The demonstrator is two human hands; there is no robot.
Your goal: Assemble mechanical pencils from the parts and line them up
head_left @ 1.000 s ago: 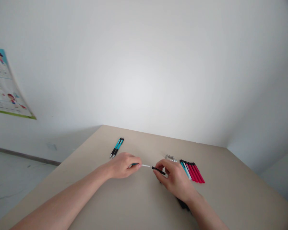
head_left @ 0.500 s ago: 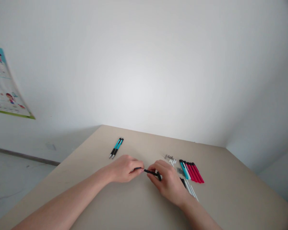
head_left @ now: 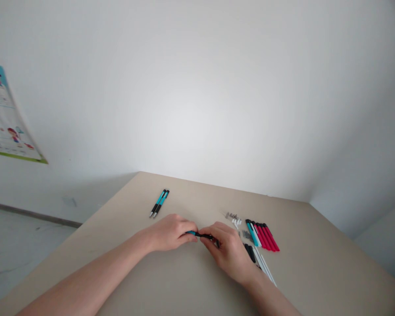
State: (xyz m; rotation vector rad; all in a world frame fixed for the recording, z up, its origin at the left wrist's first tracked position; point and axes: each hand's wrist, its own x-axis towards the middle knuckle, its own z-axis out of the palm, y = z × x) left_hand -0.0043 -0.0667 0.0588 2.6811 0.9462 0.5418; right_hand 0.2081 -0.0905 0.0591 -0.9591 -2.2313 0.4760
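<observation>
My left hand (head_left: 173, 232) is closed on a blue pen barrel (head_left: 191, 232), pinching it between thumb and fingers above the table. A thin black part (head_left: 205, 236) continues from the barrel to the right, and the fingers of my right hand (head_left: 229, 251) are wrapped round it. Whether this part is the pen's core or its rubber grip I cannot tell; the right fingers hide much of it. Beyond my right hand lie several black grips (head_left: 249, 253) and slim white refills (head_left: 265, 267), partly covered by the hand.
Two blue-and-black pens (head_left: 159, 203) lie at the back left of the beige table (head_left: 171, 281). To the right is a row of red, white and blue barrels (head_left: 262, 235). Beside them are small silvery pieces (head_left: 231, 215), white pieces (head_left: 236, 222) and grey springs (head_left: 247, 235).
My hands have come closer together, and more blue of the barrel shows at my left fingertips. The black part's exposed length has changed slightly between the hands.
</observation>
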